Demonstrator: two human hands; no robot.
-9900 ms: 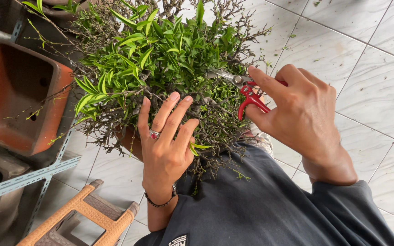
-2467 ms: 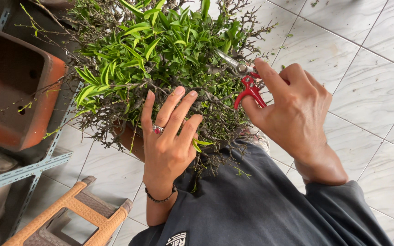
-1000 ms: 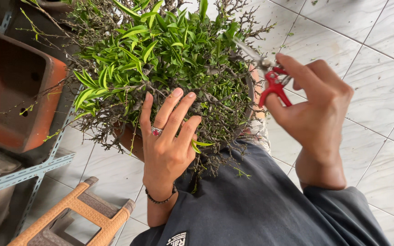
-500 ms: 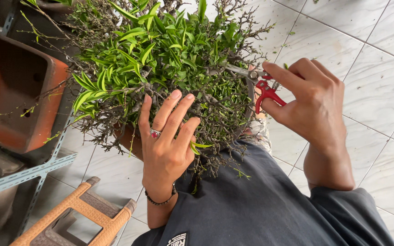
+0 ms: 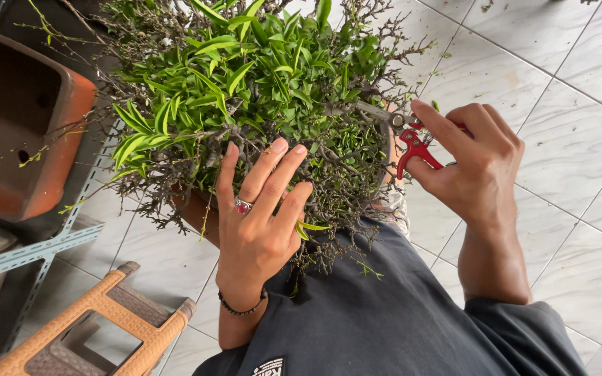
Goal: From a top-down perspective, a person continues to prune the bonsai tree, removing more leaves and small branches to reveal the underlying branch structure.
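Right hand (image 5: 478,170), shears (image 5: 412,143) nearer plant (image 5: 259,104)

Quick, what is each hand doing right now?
Left hand: open, fingers spread flat against the potted plant.
Right hand: closed around the red-handled pruning shears, blades in the twigs.

Left hand (image 5: 256,223) spread flat against bushy green plant (image 5: 259,90); right hand (image 5: 475,167) gripping red-handled pruning shears (image 5: 412,143), blades among twigs. Orange stool (image 5: 99,327) on tiled floor (image 5: 579,90).
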